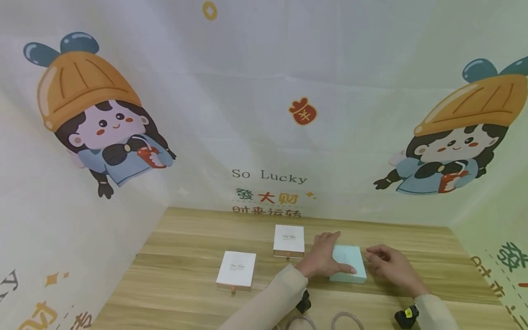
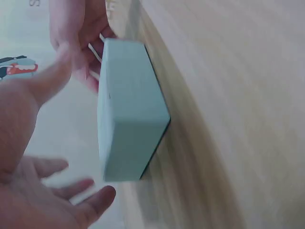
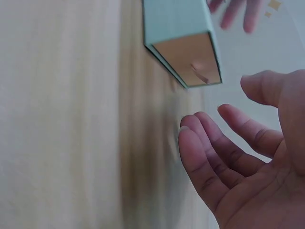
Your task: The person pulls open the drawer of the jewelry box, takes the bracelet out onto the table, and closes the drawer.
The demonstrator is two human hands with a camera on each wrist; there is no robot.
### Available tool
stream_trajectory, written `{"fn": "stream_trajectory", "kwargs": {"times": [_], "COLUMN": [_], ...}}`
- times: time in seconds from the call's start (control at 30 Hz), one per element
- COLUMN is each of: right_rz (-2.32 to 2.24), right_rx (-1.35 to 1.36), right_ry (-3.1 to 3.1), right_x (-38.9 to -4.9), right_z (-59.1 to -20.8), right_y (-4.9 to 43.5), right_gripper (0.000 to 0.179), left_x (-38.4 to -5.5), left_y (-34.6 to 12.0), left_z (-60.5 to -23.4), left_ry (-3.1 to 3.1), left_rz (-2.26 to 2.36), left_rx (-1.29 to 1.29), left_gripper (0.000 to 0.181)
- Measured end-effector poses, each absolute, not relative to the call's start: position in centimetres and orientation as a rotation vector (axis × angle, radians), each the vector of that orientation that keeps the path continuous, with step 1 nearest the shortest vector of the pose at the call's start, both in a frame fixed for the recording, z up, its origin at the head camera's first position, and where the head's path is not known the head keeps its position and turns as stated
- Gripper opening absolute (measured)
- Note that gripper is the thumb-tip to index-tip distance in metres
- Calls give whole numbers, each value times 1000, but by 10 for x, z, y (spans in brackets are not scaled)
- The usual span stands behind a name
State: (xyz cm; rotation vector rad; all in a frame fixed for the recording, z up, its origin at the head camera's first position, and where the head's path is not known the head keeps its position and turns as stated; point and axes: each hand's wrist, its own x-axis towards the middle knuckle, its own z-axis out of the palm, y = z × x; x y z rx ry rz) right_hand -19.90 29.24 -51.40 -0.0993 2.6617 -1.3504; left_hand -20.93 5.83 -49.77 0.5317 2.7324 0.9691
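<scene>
A mint-green drawer box point(image 1: 349, 265) lies on the wooden table between the two hands. Its brownish end point(image 3: 188, 59), with a small ribbon tab, faces the right hand in the right wrist view. My left hand point(image 1: 321, 257) is at the box's left side, fingers spread and thumb stretched over its near part in the head view. The left wrist view shows the left fingers point(image 2: 90, 205) apart from the box. Just off the right side, my right hand point(image 1: 392, 266) has loosely bent fingers with nothing between them.
Two white boxes with small print stand to the left, one nearer point(image 1: 236, 269) and one farther back point(image 1: 288, 239). Pale rings, like a bangle point(image 1: 347, 315), show at the bottom edge. A printed cloth point(image 1: 264, 137) hangs behind the table.
</scene>
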Motion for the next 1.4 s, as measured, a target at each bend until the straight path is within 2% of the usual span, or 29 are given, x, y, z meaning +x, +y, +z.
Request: {"fn": "stream_trajectory", "kwargs": {"times": [0.23, 0.47, 0.73, 1.17, 1.4], "right_rz": [-1199, -1184, -1194, -1167, -1151], "right_rx": [-330, -474, -407, -300, -276], "right_ry": [2773, 2722, 2685, 2743, 2774], "right_x": [-212, -221, -227, -224, -215], "right_z": [-508, -501, -515, -516, -514], "right_y": [294, 292, 291, 289, 291], "right_gripper": [46, 44, 33, 26, 21], "left_x": [-186, -175, -177, -182, -187], "left_y": [55, 58, 60, 59, 58], "left_z": [-497, -509, -514, -511, -510], "left_ry": [2653, 2693, 2742, 2718, 2657], "left_rz": [1288, 1320, 1300, 1353, 1413], "left_rx": [264, 309, 328, 359, 310], "left_gripper": [90, 72, 64, 50, 33]}}
